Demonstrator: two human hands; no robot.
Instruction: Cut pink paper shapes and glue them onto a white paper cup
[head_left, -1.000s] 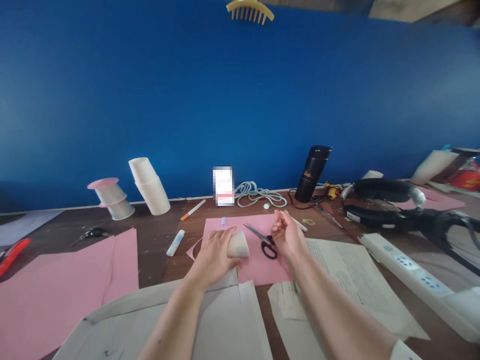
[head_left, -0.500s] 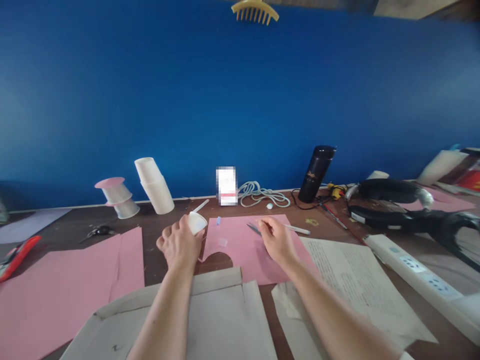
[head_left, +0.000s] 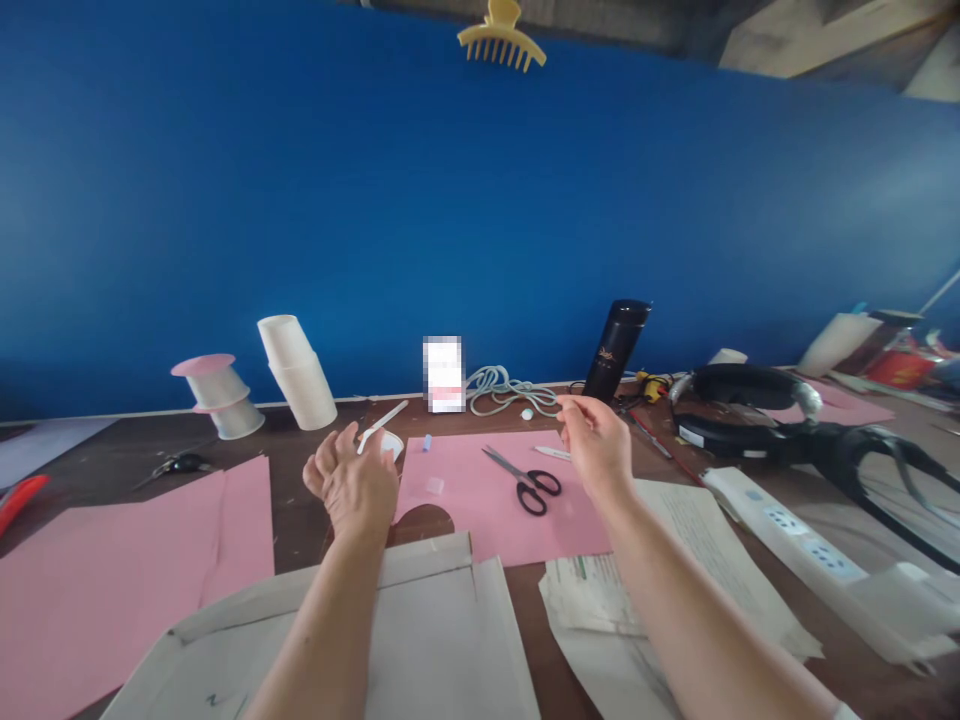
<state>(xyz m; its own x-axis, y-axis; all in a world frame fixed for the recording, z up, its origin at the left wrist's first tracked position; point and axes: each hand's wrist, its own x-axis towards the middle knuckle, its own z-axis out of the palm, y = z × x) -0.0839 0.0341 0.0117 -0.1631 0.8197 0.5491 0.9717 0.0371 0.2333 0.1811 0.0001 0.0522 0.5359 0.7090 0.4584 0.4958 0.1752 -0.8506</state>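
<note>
- Paper cup [head_left: 392, 444]: it is set on the table [head_left: 300, 505], just beyond the left hand [head_left: 354, 492], by which it is partly hidden.
- The left hand's fingers are held apart and loosely curved; whether the cup is touched cannot be told.
- By the right hand [head_left: 600, 445], raised near the vacuum flask [head_left: 616, 350], thumb and forefinger are brought close together; whether anything is pinched cannot be told.
- Between the hands, scissors [head_left: 525, 480] are laid on a pink paper sheet [head_left: 465, 460], from whose near edge a curved piece is missing, so some cutting is judged done.
- Farther left, a spool-shaped assembly [head_left: 217, 388] of white cups and pink discs is stood upright and seems finished, beside stacked paper cups [head_left: 296, 370].
- No pink disc can be seen on the cup by the left hand; how much work remains cannot be judged.
- Gold lettering is borne by the flask, and print by a paper page [head_left: 679, 510], but neither can be read.
- The white-and-pink object [head_left: 445, 375] at the wall is pixelated.
</note>
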